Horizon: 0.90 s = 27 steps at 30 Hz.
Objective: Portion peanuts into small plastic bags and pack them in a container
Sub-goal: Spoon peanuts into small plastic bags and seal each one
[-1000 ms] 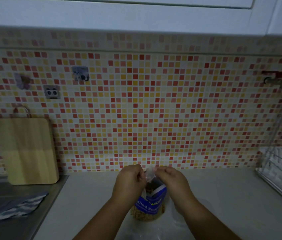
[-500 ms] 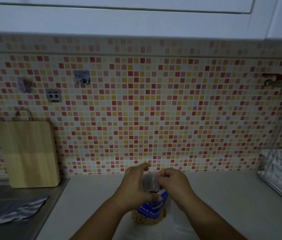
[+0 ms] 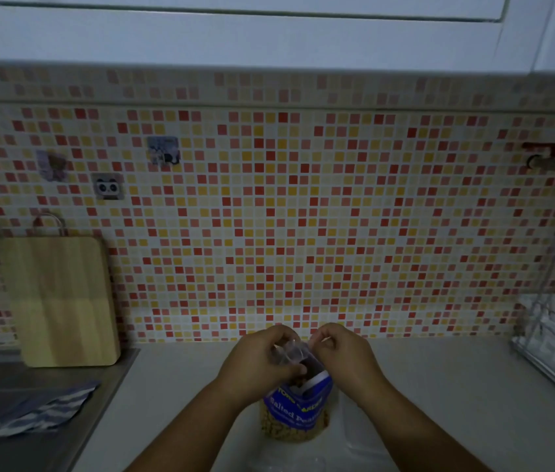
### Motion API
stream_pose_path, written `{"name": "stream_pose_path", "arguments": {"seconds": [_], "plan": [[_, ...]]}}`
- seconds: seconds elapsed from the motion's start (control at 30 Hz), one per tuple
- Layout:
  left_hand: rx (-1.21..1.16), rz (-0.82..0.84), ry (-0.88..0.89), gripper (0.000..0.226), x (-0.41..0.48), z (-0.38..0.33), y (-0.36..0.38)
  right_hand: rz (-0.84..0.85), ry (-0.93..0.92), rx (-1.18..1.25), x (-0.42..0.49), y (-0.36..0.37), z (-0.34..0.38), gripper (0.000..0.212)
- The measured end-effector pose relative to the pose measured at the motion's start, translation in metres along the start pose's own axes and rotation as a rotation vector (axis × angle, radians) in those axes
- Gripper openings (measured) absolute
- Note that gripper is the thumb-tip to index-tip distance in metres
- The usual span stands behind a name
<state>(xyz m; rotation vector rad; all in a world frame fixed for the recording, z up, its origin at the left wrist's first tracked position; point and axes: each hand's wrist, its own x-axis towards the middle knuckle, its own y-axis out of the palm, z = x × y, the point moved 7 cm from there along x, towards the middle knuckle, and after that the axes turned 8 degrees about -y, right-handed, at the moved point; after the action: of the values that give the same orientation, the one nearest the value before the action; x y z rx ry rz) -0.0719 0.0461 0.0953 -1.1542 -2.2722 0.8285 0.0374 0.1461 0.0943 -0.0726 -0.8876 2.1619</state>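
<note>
Fingers [image 3: 281, 333] on dim, blurred clear bag [image 3: 291, 353]

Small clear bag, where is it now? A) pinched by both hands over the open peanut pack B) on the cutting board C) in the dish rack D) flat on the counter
A: the left hand and right hand both pinch the small clear bag just over the mouth of the blue peanut pack.

1. Peanut bag [image 3: 298, 408] at 6 o'clock: blue, white lettering, tan nuts below.
2. Little bag [image 3: 291, 352] I'm pinching: clear.
3. Wall tiles [image 3: 303, 216]: red, orange, yellow, white mosaic.
4. Cloth [image 3: 41, 413] at 8 o'clock: grey-blue, white stripes.
5. Board [image 3: 61, 301] at 9: pale wood.
</note>
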Motion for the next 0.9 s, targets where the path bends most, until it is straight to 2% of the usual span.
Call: {"name": "stream_pose_path", "arguments": {"seconds": [0.07,0.17,0.33,0.4,0.5,0.67,0.77,0.9], "plan": [[-0.021,0.009,-0.023,0.036,0.002,0.008,0.000,0.063,-0.103,-0.322,0.008,0.004,-0.001,0.018],[-0.088,0.015,-0.053,0.038,0.004,0.018,0.004,0.252,-0.215,-0.781,0.016,0.024,-0.004,0.030],[-0.160,0.017,-0.100,0.035,0.009,0.032,0.010,0.429,-0.123,-1.058,0.023,0.041,-0.018,0.040],[-0.180,0.024,-0.121,0.033,0.011,0.036,0.011,0.472,-0.102,-1.092,0.023,0.045,-0.022,0.045],[-0.180,0.034,-0.141,0.031,0.013,0.040,0.011,0.443,-0.113,-1.101,0.024,0.045,-0.020,0.043],[-0.181,0.031,-0.185,0.032,0.018,0.049,0.013,0.341,-0.174,-0.924,0.023,0.040,-0.003,0.036],[-0.191,0.031,-0.209,0.033,0.021,0.054,0.015,0.387,-0.120,-0.839,0.023,0.047,-0.005,0.030],[-0.211,0.047,-0.224,0.030,0.022,0.058,0.019,0.463,-0.019,-0.806,0.022,0.065,-0.019,0.035]]}}
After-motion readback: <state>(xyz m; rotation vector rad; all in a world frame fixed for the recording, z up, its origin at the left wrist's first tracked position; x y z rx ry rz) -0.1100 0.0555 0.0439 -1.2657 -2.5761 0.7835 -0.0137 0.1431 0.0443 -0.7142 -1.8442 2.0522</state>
